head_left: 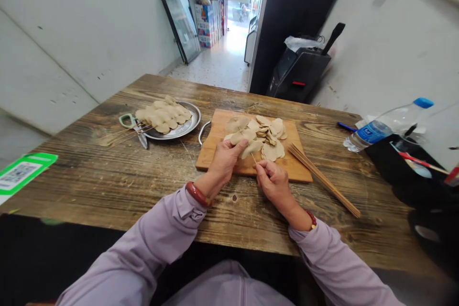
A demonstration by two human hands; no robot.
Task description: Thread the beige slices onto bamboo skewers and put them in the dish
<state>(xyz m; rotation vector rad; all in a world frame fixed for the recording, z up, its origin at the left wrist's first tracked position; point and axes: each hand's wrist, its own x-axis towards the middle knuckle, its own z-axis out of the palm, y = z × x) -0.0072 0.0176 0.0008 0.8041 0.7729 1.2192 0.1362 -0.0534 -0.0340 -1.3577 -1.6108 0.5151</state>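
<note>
The left hand [224,158] pinches beige slices [248,147], the right hand [275,184] a skewer [254,158]; bare tabletop [244,217] separates cutting board [212,153] and near edge; blue bottle label [374,132] unreadable.

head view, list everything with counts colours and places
table: one, brown, across the middle
cutting board: one, light brown, on table
loose slices: many, beige, on board
loose skewers: one bundle, brown, across board's right edge
plate: one, silver, left of board
skewered slices: many, beige, on plate
scissors: one, pale green handles, beside plate
bottle: one, clear and blue, table's right
caddy: one, black, table's right
code card: one, green and white, table's left
framed pane: one, dark edged, behind table
boxes: several, multicoloured, background
container: one, black, behind table
held skewer: one, tan, at right fingertips
bracelets: two, red, on wrists
left hand: one, bare, holding slices
right hand: one, bare, pinching skewer
</note>
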